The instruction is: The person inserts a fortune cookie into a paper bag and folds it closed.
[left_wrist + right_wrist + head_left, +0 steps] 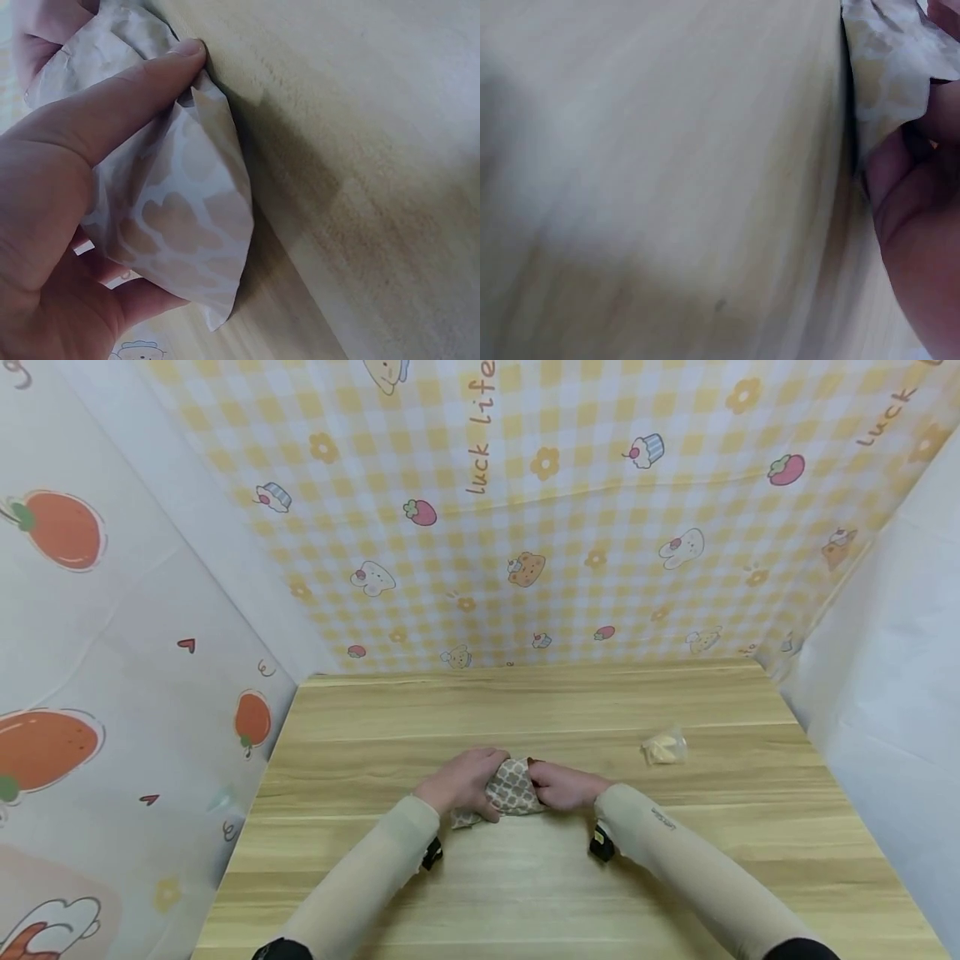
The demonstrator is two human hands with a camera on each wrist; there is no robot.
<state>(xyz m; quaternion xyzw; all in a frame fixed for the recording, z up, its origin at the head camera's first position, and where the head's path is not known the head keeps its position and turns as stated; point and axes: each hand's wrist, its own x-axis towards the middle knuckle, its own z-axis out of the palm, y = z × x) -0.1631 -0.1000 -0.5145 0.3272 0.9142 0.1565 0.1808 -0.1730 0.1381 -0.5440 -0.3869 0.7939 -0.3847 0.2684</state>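
A crumpled paper bag (514, 787), brown with a pale lattice pattern, lies on its side low over the table. My left hand (468, 783) grips its left part, thumb across the near face and fingers round the far side, as the left wrist view shows of the bag (180, 210). At the bag's right end is my right hand (564, 785), its fingers bent at the mouth. In the right wrist view the paper edge of the bag (889, 71) overlaps the right hand (922, 202). Those fingertips are hidden, and so are the bag's contents.
A small clear plastic packet (665, 747) with something pale yellow inside lies on the wooden table (360, 718), right of the hands. Patterned cloth (480, 543) hangs behind the table, with more cloth walls at left and right.
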